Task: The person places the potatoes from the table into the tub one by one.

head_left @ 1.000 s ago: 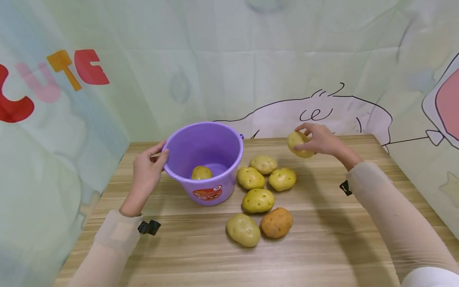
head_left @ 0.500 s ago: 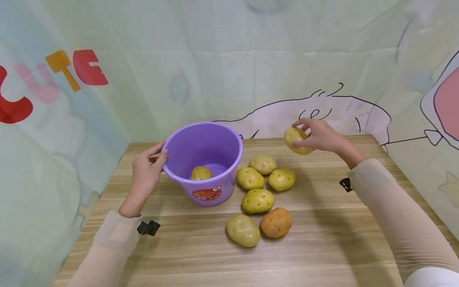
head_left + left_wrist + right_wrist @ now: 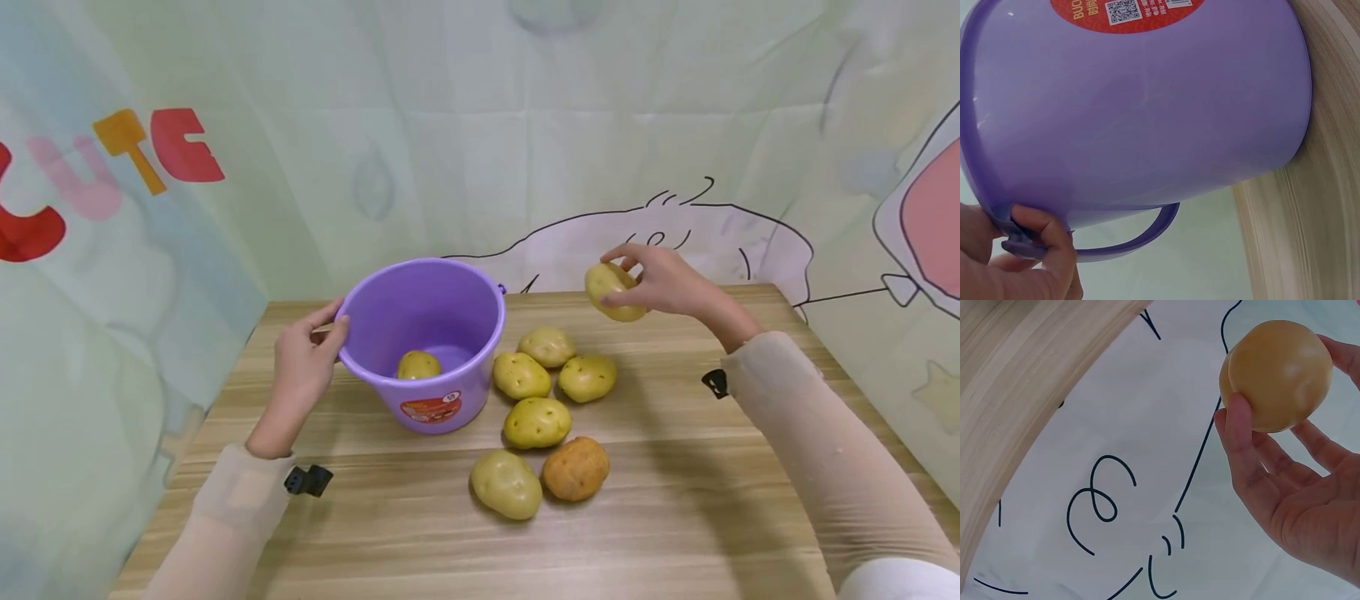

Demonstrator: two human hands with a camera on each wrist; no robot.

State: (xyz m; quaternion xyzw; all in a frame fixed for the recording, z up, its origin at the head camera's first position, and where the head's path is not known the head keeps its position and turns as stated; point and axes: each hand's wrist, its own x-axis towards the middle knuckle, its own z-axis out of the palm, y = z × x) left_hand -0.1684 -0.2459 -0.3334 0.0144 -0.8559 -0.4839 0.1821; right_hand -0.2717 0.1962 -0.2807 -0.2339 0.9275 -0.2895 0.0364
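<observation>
A purple bucket (image 3: 442, 400) stands on the wooden table with one potato (image 3: 418, 365) inside it. My left hand (image 3: 306, 358) grips its rim at the left side; in the left wrist view the fingers curl round the rim by the handle's joint, and the handle (image 3: 1129, 245) hangs down behind. Above the back right of the table, my right hand (image 3: 663, 283) holds a pale yellow potato (image 3: 611, 292) between thumb and fingers. The right wrist view shows this potato (image 3: 1279, 375) pinched, well off the table.
Right of the bucket several yellow potatoes (image 3: 537, 422) lie close together on the table (image 3: 360, 533). Nearer the front lie a pale potato (image 3: 506, 485) and an orange-brown potato (image 3: 576, 469). A printed cloth backdrop (image 3: 450, 167) rises behind the table.
My right hand has moved slightly up and to the left with the potato, which has tilted a little. The left hand keeps its grip on the bucket rim.
</observation>
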